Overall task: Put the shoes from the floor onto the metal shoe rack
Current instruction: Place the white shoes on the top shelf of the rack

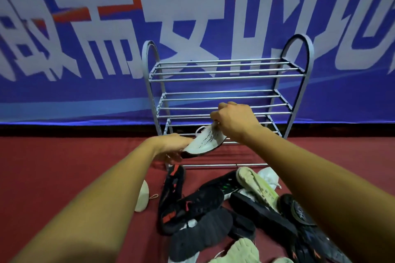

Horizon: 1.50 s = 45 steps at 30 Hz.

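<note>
Gripping one end of the white sneaker (203, 143), the left hand (171, 148) steadies it while the right hand (234, 120) pinches its upper (probably light, soft).

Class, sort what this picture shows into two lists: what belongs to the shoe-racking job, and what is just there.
Job: white shoe, held by left hand and right hand; metal shoe rack; pile of shoes on floor.
Just there: blue banner; red carpet.

shoe rack (224, 165): grey painted metal tubes, smooth, faint sheen
white shoe (205, 141): matt knit cloth, dark rubber edge
carpet (64, 156): red, matt, felt-like
banner (85, 96): smooth printed sheet, slight gloss
</note>
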Available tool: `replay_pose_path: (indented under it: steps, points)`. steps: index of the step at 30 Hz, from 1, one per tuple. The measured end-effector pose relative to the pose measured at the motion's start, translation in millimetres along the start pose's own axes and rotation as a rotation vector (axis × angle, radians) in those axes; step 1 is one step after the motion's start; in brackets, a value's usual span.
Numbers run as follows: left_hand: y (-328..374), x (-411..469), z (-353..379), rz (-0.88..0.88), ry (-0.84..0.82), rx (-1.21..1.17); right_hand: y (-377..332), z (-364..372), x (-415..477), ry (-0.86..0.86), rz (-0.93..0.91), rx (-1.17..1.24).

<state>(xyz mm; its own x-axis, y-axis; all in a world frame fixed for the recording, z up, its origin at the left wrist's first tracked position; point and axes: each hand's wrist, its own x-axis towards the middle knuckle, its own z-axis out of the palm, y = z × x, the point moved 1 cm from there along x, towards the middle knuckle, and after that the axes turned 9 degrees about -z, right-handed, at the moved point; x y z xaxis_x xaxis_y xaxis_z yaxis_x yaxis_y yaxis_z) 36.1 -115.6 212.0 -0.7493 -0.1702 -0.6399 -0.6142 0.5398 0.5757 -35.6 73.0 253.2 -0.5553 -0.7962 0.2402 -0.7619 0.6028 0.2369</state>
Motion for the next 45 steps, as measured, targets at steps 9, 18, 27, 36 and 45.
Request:
replay_pose_path:
  steps: [9,18,27,36,45]
  points:
    - [-1,2,-16,0.011,-0.118,-0.437,-1,-25,18,0.293,0.086,0.012]
    - [-8,-7,-31,0.115,-0.108,-0.807,-8,-31,27,0.379,0.123,0.098]
    - [5,-20,-47,0.233,0.079,-1.036,-19,-31,45,0.340,0.461,0.494]
    - [1,-11,-71,0.298,0.097,-1.129,-32,-7,63,0.313,0.587,1.493]
    - [3,-11,-84,0.348,0.116,-1.237,-35,-12,83,0.390,0.525,1.726]
